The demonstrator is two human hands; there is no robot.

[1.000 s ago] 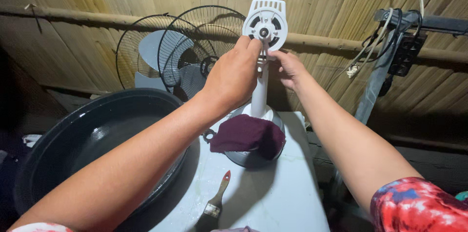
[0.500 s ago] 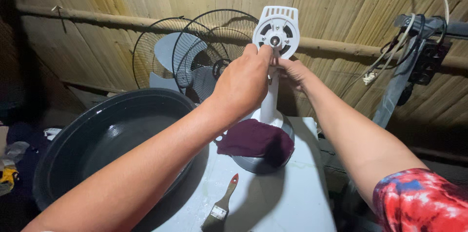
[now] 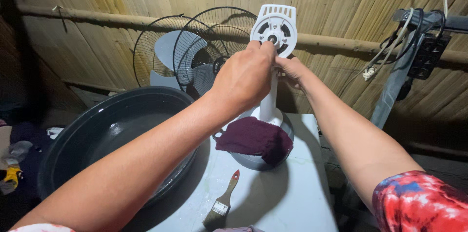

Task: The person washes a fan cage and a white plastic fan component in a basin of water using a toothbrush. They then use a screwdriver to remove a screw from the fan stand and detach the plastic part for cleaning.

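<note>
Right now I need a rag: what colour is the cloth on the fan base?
Dark maroon cloth, head view.

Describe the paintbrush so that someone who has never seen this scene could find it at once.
Start at the pale table in front of the bamboo wall. On it stands a white fan stand, its round base draped with a dark red cloth. The paintbrush lies nearer the camera than that base, beside the big dark basin: the only slim tool there, with a reddish wooden handle and a metal ferrule.

Both hands crowd the white fan stand at the table's far middle. A large dark basin blocks the left, wire fan guards the far left. A paintbrush lies near; bare tabletop opens on the right.
</note>
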